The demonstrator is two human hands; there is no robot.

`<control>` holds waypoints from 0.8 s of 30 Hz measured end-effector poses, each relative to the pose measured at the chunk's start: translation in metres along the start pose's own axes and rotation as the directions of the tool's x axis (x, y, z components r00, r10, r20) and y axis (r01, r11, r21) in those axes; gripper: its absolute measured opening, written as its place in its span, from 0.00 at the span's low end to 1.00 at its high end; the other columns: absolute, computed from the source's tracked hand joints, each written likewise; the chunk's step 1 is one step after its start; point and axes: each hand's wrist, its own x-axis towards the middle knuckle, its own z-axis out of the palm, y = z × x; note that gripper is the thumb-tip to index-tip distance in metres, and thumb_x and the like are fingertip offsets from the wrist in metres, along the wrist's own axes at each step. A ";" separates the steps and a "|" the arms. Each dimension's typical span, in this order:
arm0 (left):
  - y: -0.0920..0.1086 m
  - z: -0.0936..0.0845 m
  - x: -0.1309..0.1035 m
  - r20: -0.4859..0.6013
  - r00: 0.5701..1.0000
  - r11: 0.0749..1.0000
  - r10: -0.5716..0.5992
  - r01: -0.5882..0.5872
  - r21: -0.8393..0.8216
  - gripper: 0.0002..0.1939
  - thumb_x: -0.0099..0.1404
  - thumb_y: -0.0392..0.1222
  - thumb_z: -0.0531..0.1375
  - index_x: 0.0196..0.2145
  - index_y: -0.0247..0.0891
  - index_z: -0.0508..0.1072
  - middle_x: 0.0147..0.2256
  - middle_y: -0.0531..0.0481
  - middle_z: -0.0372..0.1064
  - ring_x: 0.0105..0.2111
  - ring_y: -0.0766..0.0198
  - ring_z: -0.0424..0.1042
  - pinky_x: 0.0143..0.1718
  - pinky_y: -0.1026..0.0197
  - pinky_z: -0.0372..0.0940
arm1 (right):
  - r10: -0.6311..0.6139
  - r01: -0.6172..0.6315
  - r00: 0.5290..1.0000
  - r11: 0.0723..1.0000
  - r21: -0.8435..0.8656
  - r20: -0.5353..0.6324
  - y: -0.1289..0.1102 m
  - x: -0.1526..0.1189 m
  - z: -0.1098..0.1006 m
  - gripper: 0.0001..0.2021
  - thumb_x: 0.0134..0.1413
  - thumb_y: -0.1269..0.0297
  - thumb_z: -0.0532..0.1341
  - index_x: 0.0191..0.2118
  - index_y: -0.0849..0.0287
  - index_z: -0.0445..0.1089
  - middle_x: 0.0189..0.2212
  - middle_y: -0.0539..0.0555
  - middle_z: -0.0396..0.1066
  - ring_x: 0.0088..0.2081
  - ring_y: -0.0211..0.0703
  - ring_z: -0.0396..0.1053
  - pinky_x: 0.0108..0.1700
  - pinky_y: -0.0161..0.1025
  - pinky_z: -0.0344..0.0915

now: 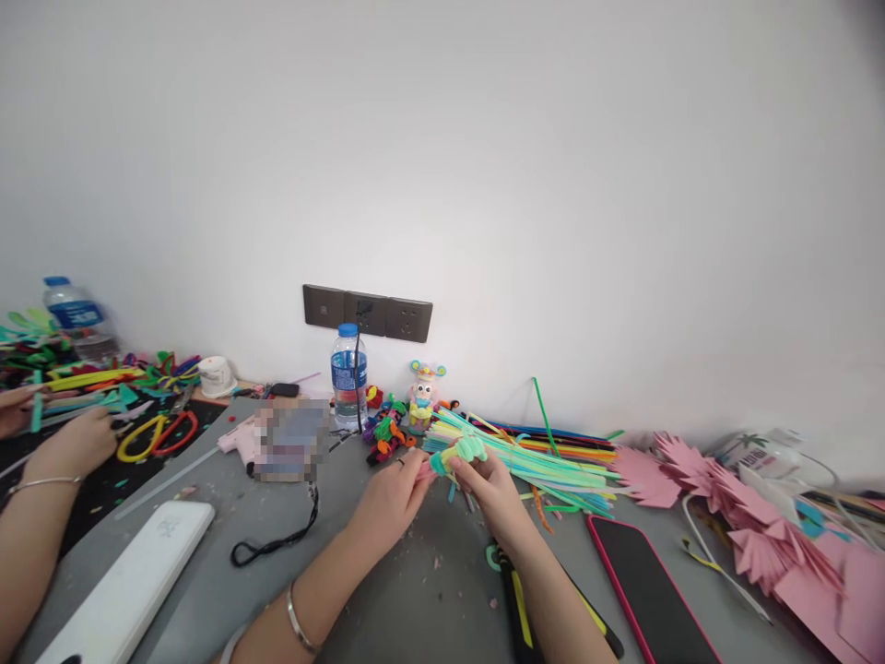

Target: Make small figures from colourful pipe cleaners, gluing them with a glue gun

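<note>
Between my two hands is a small figure of twisted pipe cleaners [470, 449], mint green at the top with yellow, teal and pink parts. My left hand [395, 496] is closed on its pink lower end. With thumb and fingers, my right hand [488, 484] pinches the green and yellow part. Just behind the hands lies a bundle of pastel pipe cleaners [539, 466]. A small figure with round eyes [421, 397] stands upright near the wall. Black and yellow tool handles [520, 609] are partly hidden under my right forearm.
Water bottle [349, 378], white box [131, 586] and black cord [277, 553] are on the left. Right: red-edged phone [654, 590], folded pink paper [753, 516], white cable [725, 572]. Another person's hands [83, 443] work at far left near scissors [158, 437].
</note>
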 end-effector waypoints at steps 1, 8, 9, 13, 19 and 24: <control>0.000 0.000 0.000 -0.013 1.000 1.000 0.003 -0.003 -0.016 0.11 0.71 0.42 0.46 0.46 0.39 0.63 0.42 0.42 0.72 0.38 0.54 0.74 0.35 0.59 0.64 | -0.010 0.010 1.000 1.000 -0.004 -0.010 0.001 0.001 -0.001 0.17 0.46 0.51 0.68 0.35 0.58 0.70 0.26 0.50 0.68 0.28 0.41 0.63 0.29 0.36 0.59; 0.002 0.000 0.000 -0.044 0.999 0.983 -0.016 0.008 -0.183 0.15 0.69 0.45 0.51 0.52 0.40 0.62 0.45 0.43 0.72 0.42 0.55 0.72 0.41 0.57 0.65 | 0.012 -0.013 0.999 1.000 -0.016 -0.053 0.005 0.002 -0.006 0.17 0.45 0.51 0.69 0.35 0.58 0.71 0.30 0.53 0.73 0.32 0.46 0.69 0.35 0.39 0.65; 0.003 -0.001 0.000 -0.054 0.998 0.977 -0.015 0.004 -0.214 0.15 0.69 0.45 0.51 0.52 0.40 0.62 0.45 0.44 0.72 0.42 0.56 0.72 0.42 0.57 0.65 | 0.009 -0.010 0.998 1.000 -0.010 -0.058 0.004 0.002 -0.007 0.17 0.45 0.51 0.69 0.36 0.58 0.71 0.30 0.53 0.73 0.33 0.46 0.69 0.36 0.40 0.65; 0.004 -0.004 0.002 -0.064 0.998 0.944 0.000 -0.021 -0.330 0.16 0.71 0.47 0.47 0.48 0.38 0.67 0.43 0.43 0.71 0.41 0.58 0.71 0.43 0.58 0.64 | 0.000 0.000 1.000 1.000 -0.005 -0.031 0.000 0.001 -0.009 0.17 0.45 0.52 0.70 0.38 0.58 0.72 0.33 0.54 0.75 0.37 0.49 0.71 0.42 0.42 0.66; 0.003 -0.006 0.005 0.118 0.992 0.802 -0.034 0.098 -0.589 0.22 0.71 0.52 0.44 0.45 0.35 0.71 0.37 0.44 0.74 0.34 0.59 0.70 0.36 0.61 0.64 | 0.076 -0.077 0.996 0.997 0.022 0.036 -0.009 -0.001 -0.010 0.19 0.42 0.51 0.71 0.37 0.59 0.73 0.33 0.56 0.76 0.36 0.50 0.71 0.41 0.44 0.67; 0.013 -0.008 0.001 0.223 0.970 0.641 0.093 0.113 -0.759 0.23 0.69 0.56 0.48 0.36 0.34 0.72 0.31 0.48 0.70 0.28 0.64 0.66 0.33 0.63 0.63 | 0.086 -0.102 0.990 0.983 0.152 0.109 -0.017 -0.004 -0.011 0.16 0.42 0.53 0.71 0.34 0.59 0.74 0.29 0.54 0.75 0.32 0.46 0.70 0.37 0.40 0.65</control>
